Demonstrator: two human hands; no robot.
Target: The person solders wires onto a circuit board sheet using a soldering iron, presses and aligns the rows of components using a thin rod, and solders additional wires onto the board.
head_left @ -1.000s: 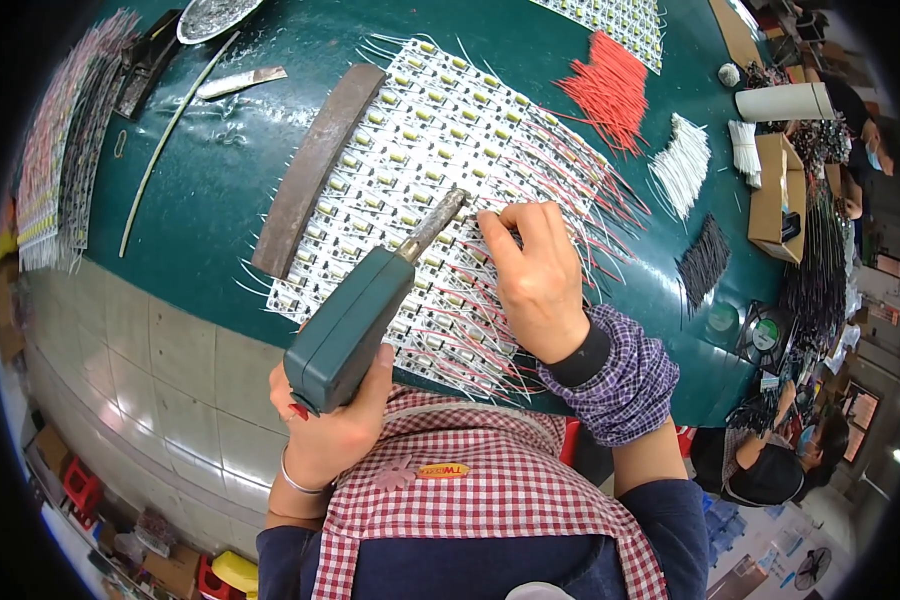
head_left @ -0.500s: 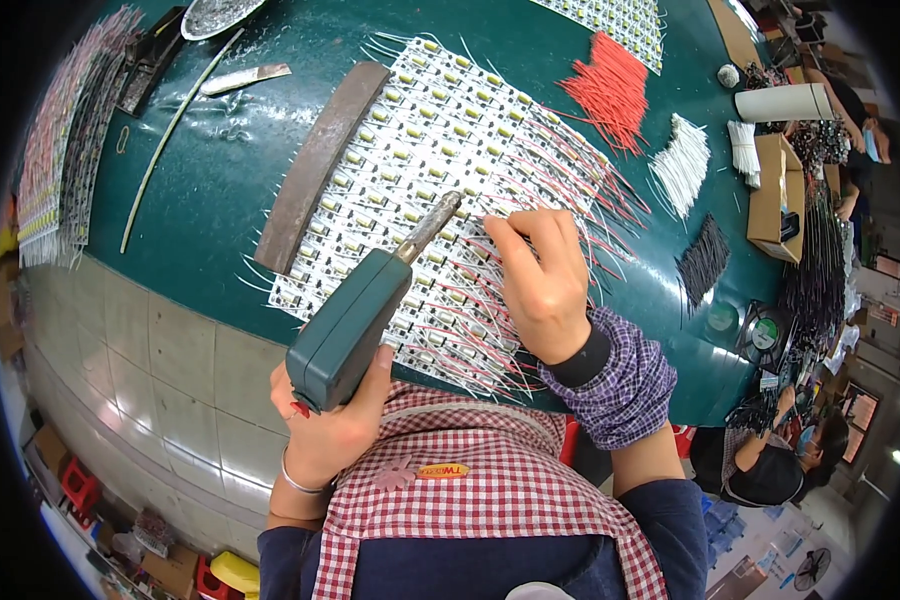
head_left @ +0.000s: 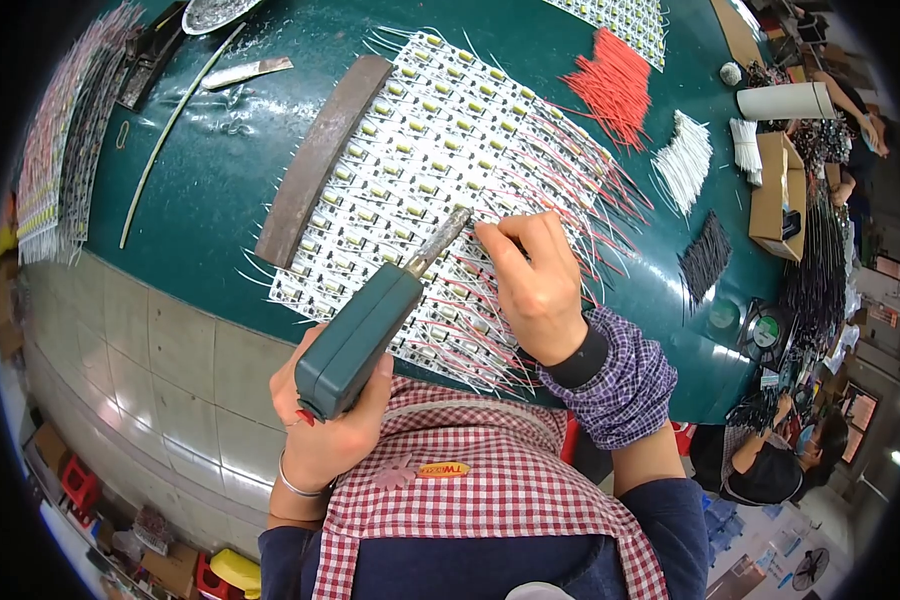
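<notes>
My left hand (head_left: 342, 432) is wrapped round the handle of a dark green gun-shaped soldering iron (head_left: 360, 335). Its grey metal tip rests on or just over a white panel of small circuit boards (head_left: 425, 130) with yellow parts in rows. Close to that tip, my right hand (head_left: 538, 285) is closed in a pinch, thumb and forefinger down at the panel; whatever lies between them is too small to make out. Red and white wires (head_left: 470, 335) fan out from the boards under and around this hand. A brown curved bar (head_left: 322, 165) lies across the panel's left side.
Bundles of red wires (head_left: 610, 90), white wires (head_left: 682, 160) and black wires (head_left: 705, 255) lie right of the panel. A cardboard box (head_left: 775, 195) stands beyond them. Wired board strips (head_left: 65, 150) are stacked far left, near a metal dish (head_left: 215, 12). Another person (head_left: 770, 460) sits at right.
The soldering iron's tip has shifted slightly right and down, nearer my right fingertips. My right hand has moved a little left. The panel stays about where it was.
</notes>
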